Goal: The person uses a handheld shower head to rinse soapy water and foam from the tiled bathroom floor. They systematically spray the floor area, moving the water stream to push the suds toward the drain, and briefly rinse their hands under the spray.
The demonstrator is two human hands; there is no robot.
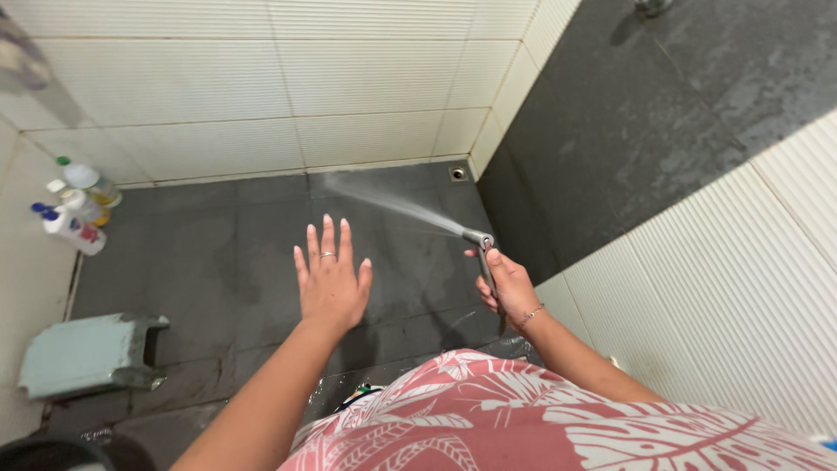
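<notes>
so the right hand (508,286) is wrapped tight round a metal spray nozzle (479,239), thumb up on top, and water is fanning out from the tip toward the floor drain (459,173) in the far corner. left hand (331,277) is just hanging out flat beside it, fingers spread, holding nothing. the dark floor tiles (218,253) out ahead of the nozzle look wet and streaky near the spray and close to the person's feet, so I'd guess a fair chunk is rinsed already. the patch further off to the left of the open hand, by the cleaning bottles (77,208) and the pale green stool (87,353), looks drier, probably still to do
</notes>
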